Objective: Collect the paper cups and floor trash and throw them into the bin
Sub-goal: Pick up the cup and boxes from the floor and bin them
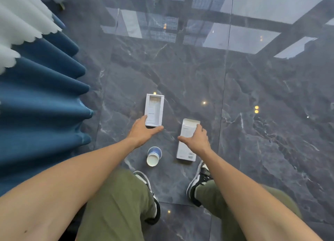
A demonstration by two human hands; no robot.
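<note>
Two white cardboard boxes and a paper cup lie on the dark marble floor. My left hand (143,130) is at the near end of the open box tray (154,109), thumb and fingers spread around its corner. My right hand (195,138) rests on top of the closed white box (187,150), fingers curled over its far part. A blue and white paper cup (153,156) lies on its side between my hands, mouth towards me, touched by neither hand. No bin is in view.
Blue curtains (45,103) with a white sheer layer hang along the left. My two shoes (198,181) stand just behind the cup and the closed box. Glossy floor stretches ahead and to the right, reflecting ceiling beams.
</note>
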